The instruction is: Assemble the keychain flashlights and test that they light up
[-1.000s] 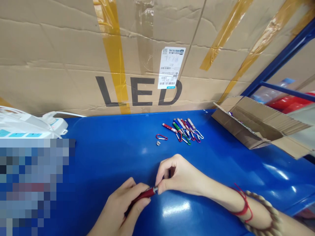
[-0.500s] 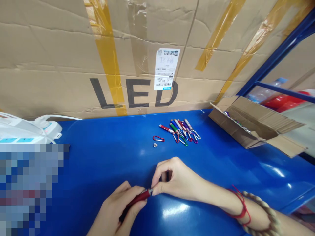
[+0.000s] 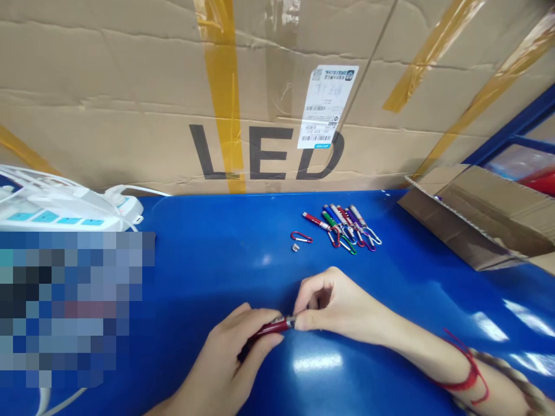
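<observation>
My left hand [image 3: 229, 352] is closed around a red mini flashlight [image 3: 274, 327], lying nearly level with its silver end toward the right. At that end, the thumb and forefinger of my right hand [image 3: 340, 303] are pinched together, and the fingertips hide part of the tip. Beyond my hands, a loose red carabiner clip [image 3: 300, 237] lies on the blue table [image 3: 203, 260]. Just below the clip is a small silver metal piece [image 3: 295, 248]. To its right, several mini flashlights [image 3: 332, 218] in different colours lie in a row, with carabiner clips attached.
An open cardboard box [image 3: 451, 225] stands at the right by a blue metal frame [image 3: 498, 141]. At the left are a white power strip [image 3: 130, 211] with cables and a blurred-out patch. A large carton [image 3: 143, 115] marked LED rises behind the table.
The view has swung left, so most things appear further right. My left hand still holds the red flashlight, and my right fingers stay at its silver end.
</observation>
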